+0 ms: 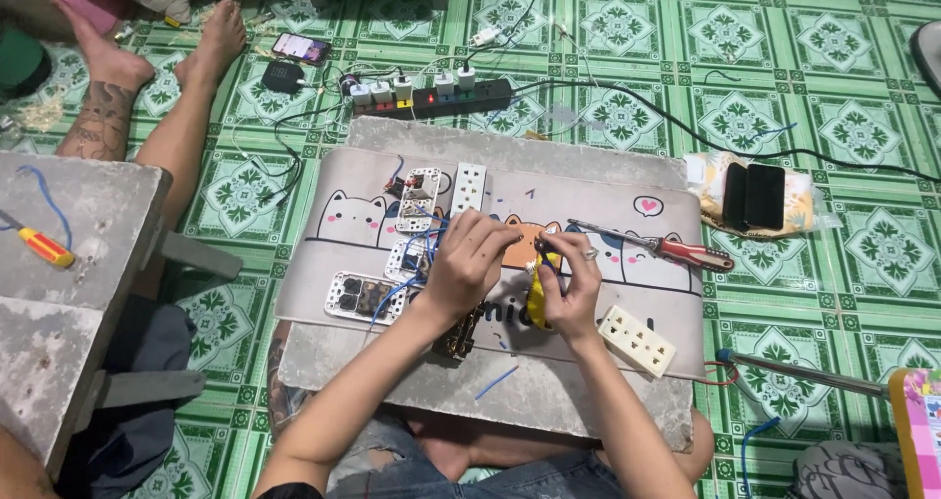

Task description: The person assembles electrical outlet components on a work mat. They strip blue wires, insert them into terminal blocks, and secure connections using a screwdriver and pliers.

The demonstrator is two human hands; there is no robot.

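The right hand (570,281) grips a yellow tool (537,301), while the left hand (469,260) pinches blue wire (397,288) beside it, above the mat (588,215).

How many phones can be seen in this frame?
3. One phone with a lit screen lies on the green floor at upper left, near a bare foot. Two dark phones lie side by side on a pale cloth right of the board. Others may be hidden.

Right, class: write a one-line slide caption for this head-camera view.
Left hand and right hand work a yellow-handled tool and blue wire over a cat-print mat strewn with socket parts.
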